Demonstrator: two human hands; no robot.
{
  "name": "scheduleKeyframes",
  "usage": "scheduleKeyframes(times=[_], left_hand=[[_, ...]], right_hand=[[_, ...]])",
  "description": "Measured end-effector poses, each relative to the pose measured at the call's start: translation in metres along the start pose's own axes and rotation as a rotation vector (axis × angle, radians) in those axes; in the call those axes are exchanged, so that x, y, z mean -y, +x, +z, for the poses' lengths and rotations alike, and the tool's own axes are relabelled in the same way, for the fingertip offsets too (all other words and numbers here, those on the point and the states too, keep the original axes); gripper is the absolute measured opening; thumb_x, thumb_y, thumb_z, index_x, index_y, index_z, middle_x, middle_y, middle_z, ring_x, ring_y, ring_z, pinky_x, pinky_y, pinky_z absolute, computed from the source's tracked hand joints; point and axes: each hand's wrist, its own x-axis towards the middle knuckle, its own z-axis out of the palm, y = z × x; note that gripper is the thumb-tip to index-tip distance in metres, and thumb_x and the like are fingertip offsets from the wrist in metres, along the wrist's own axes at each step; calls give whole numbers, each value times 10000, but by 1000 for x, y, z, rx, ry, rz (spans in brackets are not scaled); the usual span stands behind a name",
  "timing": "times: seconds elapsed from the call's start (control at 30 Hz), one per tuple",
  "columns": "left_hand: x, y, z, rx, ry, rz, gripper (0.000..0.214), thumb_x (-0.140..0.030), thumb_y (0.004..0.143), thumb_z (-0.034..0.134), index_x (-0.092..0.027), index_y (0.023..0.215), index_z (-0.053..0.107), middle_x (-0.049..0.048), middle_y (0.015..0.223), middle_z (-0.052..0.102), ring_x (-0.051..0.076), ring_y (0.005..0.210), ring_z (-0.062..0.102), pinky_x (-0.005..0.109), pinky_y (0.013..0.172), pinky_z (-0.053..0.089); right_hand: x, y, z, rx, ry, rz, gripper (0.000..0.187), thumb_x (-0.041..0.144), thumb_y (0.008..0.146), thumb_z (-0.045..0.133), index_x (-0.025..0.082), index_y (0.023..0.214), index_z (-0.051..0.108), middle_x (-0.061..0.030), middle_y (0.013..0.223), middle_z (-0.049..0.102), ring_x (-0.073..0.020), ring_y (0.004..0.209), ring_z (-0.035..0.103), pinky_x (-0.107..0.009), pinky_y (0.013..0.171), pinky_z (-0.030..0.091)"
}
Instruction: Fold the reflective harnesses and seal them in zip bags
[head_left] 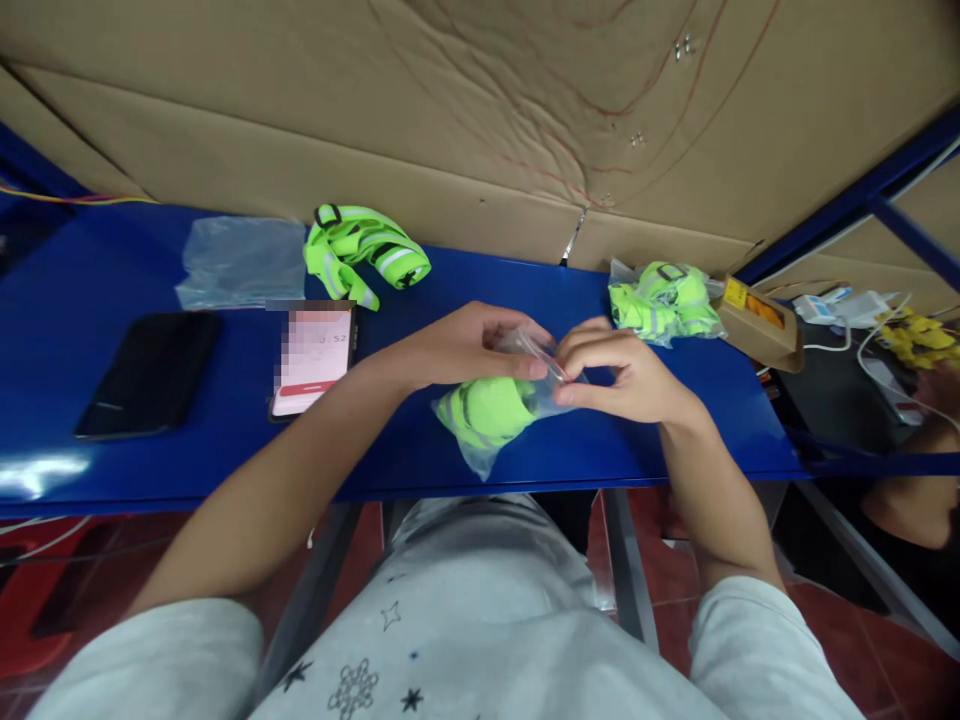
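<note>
A clear plastic bag (pixel 487 415) stuffed with a folded neon-green reflective strap lies near the front edge of the blue table (pixel 90 270). My left hand (pixel 457 345) pinches the bag's top edge from the left, fingers closed. My right hand (pixel 626 375) pinches the same zip edge from the right, fingers closed. Both hands meet at the bag's mouth above the green bundle.
A loose neon-green strap (pixel 365 252) and an empty clear bag (pixel 241 262) lie at the back. Another bagged green strap (pixel 661 300) sits right, beside a small cardboard box (pixel 761 322). A dark phone (pixel 150 372) and a lit phone (pixel 313 358) lie left. Another person's arm (pixel 919 500) shows at right.
</note>
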Motion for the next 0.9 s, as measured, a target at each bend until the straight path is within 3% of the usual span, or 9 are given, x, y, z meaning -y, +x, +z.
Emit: scheduleKeyframes(times=[0.13, 0.2, 0.27, 0.37, 0.57, 0.7, 0.77, 0.9], left_hand=[[18, 5, 9, -260, -373, -33, 465, -405, 631, 977, -186, 995, 788, 24, 895, 775, 142, 759, 695, 224, 703, 523], [28, 8, 12, -234, -546, -84, 532, -511, 628, 967, -203, 1024, 790, 35, 951, 790, 155, 784, 714, 235, 712, 549], [36, 12, 14, -131, -652, -168, 586, -682, 686, 872, -197, 1007, 797, 67, 971, 801, 188, 812, 734, 272, 725, 579], [45, 16, 15, -65, -650, -239, 634, -767, 758, 763, -166, 957, 806, 105, 928, 806, 218, 821, 747, 302, 741, 596], [49, 15, 24, -385, -507, -167, 584, -683, 781, 803, -141, 996, 813, 131, 998, 817, 229, 837, 763, 299, 752, 595], [50, 17, 31, -411, -522, -136, 677, -777, 802, 711, -142, 1017, 806, 143, 1037, 813, 263, 914, 776, 330, 797, 611], [51, 19, 34, -403, -560, -118, 683, -789, 834, 662, -152, 1038, 800, 141, 1061, 810, 277, 978, 772, 350, 841, 619], [54, 20, 34, -477, -598, -52, 533, -664, 804, 789, -166, 995, 798, 129, 1111, 806, 280, 1031, 762, 345, 849, 626]], right_hand=[[-26, -7, -7, -82, -61, 103, 280, 443, 938, 751, 218, 784, 687, -27, 864, 672, -175, 863, 621, -370, 876, 447], [-39, -10, -5, -161, 17, 141, 265, 478, 935, 742, 236, 836, 697, -37, 943, 635, -191, 944, 602, -375, 892, 458], [-50, -14, -1, -228, 99, 180, 266, 502, 927, 742, 249, 860, 698, -37, 968, 593, -193, 964, 573, -364, 877, 464], [-59, -19, -1, -210, 211, 248, 287, 521, 922, 744, 244, 862, 699, -35, 975, 574, -182, 945, 549, -339, 845, 451], [-70, -26, -1, -235, 317, 420, 430, 571, 922, 730, 199, 736, 622, -16, 864, 593, -137, 811, 548, -291, 740, 444], [-72, -23, 9, -348, 512, 551, 394, 519, 801, 871, 226, 895, 625, 27, 801, 659, -113, 696, 602, -261, 654, 497], [-72, -21, 10, -413, 598, 579, 485, 469, 706, 950, 228, 1003, 652, 47, 778, 662, -103, 674, 616, -249, 645, 517], [-70, -21, 6, -459, 654, 648, 568, 436, 616, 998, 196, 1048, 717, 32, 805, 698, -98, 703, 648, -233, 657, 541]])
